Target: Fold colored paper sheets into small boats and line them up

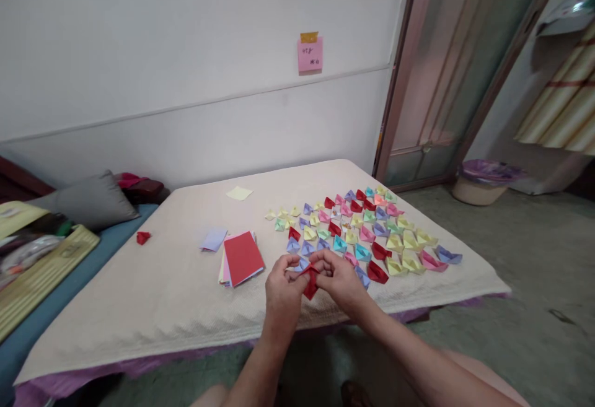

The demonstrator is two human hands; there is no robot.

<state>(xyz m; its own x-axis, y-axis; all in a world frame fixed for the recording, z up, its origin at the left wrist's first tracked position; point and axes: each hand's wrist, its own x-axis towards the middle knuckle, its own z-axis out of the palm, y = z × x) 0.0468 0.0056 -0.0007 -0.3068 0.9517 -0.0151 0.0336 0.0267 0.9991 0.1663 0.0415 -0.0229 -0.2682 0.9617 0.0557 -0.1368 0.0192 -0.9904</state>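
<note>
Between my two hands, near the table's front edge, is a small folded piece of red paper (310, 284). My left hand (284, 286) pinches its left side with thumb and fingers. On the other side, my right hand (338, 278) grips the paper the same way. Just beyond and to the right stand many small folded paper boats (366, 233) in rows, in red, yellow, blue, pink and green. A stack of coloured paper sheets (243, 258), red on top, lies left of my hands, with a pale blue sheet (214, 240) beside it.
The cloth-covered table (139, 295) stands against a white wall bearing a taped pink note (310, 55). A yellow sheet (239, 192) lies at the back, and a red folded paper (143, 238) at the left. A grey cushion (93, 201) sits farther left; a lined bin (483, 184) stands right.
</note>
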